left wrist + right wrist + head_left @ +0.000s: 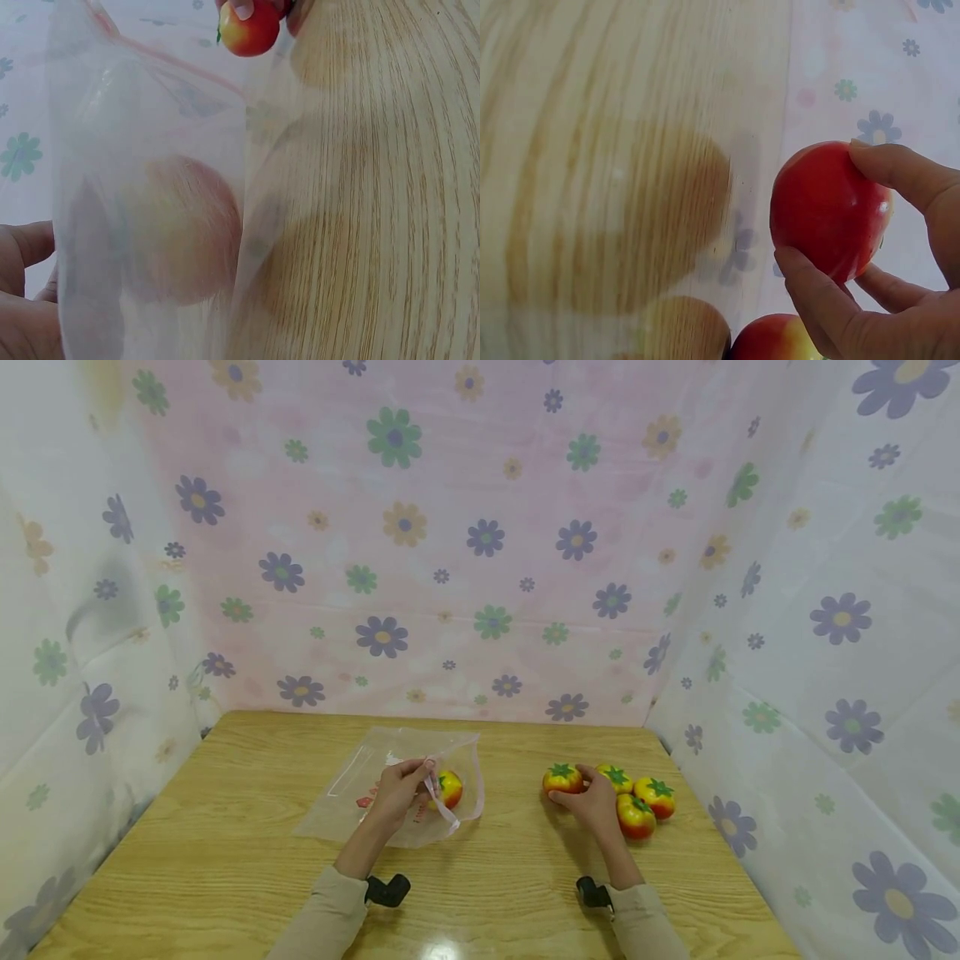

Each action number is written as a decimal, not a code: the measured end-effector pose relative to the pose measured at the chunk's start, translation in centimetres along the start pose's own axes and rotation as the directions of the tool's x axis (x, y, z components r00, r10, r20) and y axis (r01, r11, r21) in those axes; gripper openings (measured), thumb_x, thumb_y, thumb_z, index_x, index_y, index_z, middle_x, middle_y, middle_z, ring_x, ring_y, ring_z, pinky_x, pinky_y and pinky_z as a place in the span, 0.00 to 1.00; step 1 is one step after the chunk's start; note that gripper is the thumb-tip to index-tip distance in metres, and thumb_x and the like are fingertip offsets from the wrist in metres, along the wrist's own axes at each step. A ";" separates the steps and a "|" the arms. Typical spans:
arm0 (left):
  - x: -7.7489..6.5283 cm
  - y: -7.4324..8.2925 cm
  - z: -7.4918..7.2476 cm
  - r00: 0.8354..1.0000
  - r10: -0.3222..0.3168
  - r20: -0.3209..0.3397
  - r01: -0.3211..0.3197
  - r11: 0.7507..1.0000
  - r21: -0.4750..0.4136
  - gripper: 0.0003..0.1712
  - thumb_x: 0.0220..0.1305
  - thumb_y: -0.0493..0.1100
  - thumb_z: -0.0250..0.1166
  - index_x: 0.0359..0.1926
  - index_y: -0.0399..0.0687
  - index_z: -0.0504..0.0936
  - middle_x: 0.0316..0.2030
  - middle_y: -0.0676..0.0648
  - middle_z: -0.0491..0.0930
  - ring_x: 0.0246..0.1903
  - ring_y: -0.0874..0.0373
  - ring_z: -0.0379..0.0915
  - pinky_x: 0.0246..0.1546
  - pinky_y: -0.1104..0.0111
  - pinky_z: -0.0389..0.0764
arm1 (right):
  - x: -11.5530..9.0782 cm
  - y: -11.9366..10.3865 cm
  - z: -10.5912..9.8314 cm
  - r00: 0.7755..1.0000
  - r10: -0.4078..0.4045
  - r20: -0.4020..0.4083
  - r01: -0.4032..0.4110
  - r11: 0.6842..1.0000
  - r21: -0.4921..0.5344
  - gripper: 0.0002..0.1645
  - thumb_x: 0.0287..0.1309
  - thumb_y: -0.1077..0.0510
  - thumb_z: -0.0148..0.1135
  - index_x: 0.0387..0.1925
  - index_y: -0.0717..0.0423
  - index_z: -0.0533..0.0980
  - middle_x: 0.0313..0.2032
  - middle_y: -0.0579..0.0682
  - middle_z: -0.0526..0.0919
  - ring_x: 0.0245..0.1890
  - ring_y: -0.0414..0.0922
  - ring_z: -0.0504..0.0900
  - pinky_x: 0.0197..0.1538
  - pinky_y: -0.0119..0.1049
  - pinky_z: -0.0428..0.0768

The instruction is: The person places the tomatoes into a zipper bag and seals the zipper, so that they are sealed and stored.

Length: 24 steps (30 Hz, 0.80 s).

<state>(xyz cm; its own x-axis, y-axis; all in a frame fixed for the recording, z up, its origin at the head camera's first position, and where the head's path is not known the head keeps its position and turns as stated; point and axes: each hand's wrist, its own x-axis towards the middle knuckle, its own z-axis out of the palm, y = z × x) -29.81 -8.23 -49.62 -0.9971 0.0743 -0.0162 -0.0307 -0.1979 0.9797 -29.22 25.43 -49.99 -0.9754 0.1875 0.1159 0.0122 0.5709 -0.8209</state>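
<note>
My left hand (396, 795) pinches the mouth edge of a clear zip bag (347, 793) with a pink seal strip and red print. The bag lies partly flattened on the table, its mouth facing right. Inside it rests one red-and-yellow tomato (452, 789), hazy through the plastic in the left wrist view. To the right, my right hand (598, 806) grips another tomato (561, 779) between thumb and fingers. In the right wrist view this tomato (829, 210) is clear of the tabletop, with a dark shadow or reflection to its left.
Beside my right hand sit three more tomatoes, one at the back (617, 777), one at the right (656, 797) and one in front (636, 818). The wooden table (495, 893) meets flower-patterned sheets (450, 585) at its back and sides.
</note>
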 end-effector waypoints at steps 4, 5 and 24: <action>0.0 -0.1 0.0 1.000 -0.002 0.002 0.002 1.000 0.003 0.20 0.77 0.43 0.59 0.48 0.24 0.79 0.26 0.48 0.81 0.24 0.60 0.78 0.27 0.75 0.80 | -0.1 -0.1 0.2 1.000 0.012 0.002 -0.012 1.000 0.027 0.46 0.54 0.58 0.77 0.70 0.67 0.66 0.65 0.69 0.71 0.61 0.64 0.75 0.64 0.57 0.75; 0.0 -0.2 0.0 1.000 -0.003 0.003 0.003 1.000 0.002 0.20 0.77 0.43 0.59 0.48 0.24 0.79 0.26 0.48 0.81 0.24 0.60 0.78 0.27 0.75 0.80 | -0.1 -0.1 0.2 1.000 0.012 0.005 -0.012 0.999 0.032 0.46 0.54 0.58 0.77 0.70 0.67 0.66 0.65 0.68 0.71 0.61 0.64 0.75 0.64 0.57 0.75; -0.1 -0.4 0.1 1.000 0.004 0.025 -0.003 0.999 -0.032 0.18 0.78 0.41 0.57 0.42 0.25 0.79 0.25 0.47 0.81 0.24 0.58 0.79 0.26 0.74 0.80 | -0.3 -0.6 1.2 0.982 -0.179 0.066 0.167 0.974 0.155 0.45 0.51 0.59 0.81 0.68 0.64 0.71 0.66 0.64 0.73 0.59 0.64 0.77 0.57 0.53 0.82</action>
<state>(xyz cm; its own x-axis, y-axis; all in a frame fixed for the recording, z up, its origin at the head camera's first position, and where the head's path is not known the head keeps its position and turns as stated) -29.73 -8.08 -49.96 -0.9952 0.0976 -0.0075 -0.0298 -0.2293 0.9729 -29.21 24.06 -50.25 -0.9742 0.0290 0.2238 -0.1854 0.4629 -0.8668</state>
